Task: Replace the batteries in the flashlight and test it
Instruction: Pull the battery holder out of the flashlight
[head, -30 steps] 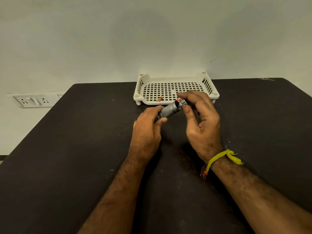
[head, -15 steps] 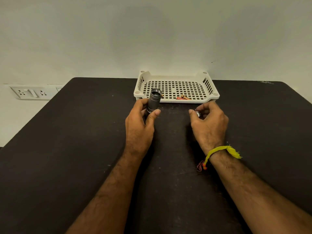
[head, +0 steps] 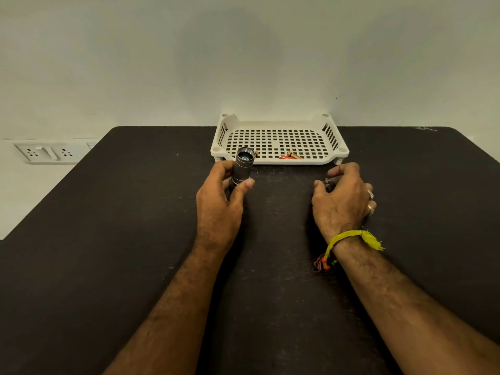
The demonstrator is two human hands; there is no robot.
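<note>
My left hand (head: 220, 201) grips a short dark grey flashlight body (head: 242, 167), held nearly upright with its open end pointing up. To the right, my right hand (head: 342, 197) rests low over the table, its fingertips closed on a small metal piece (head: 327, 183), likely the flashlight's cap; most of it is hidden by the fingers. In the white perforated tray (head: 278, 139) behind the hands lie red and copper-coloured batteries (head: 290, 156), and one more small battery (head: 256, 153) peeks out just behind the flashlight.
The dark table (head: 135, 239) runs to a pale wall, with the tray against its far edge. A white socket panel (head: 48, 152) sits on the wall at the left. A yellow thread band (head: 351, 238) circles my right wrist.
The two hands have drawn apart. The left one swung the flashlight body from lying tilted to nearly upright; the right one pulled away to the right with the small metal piece.
</note>
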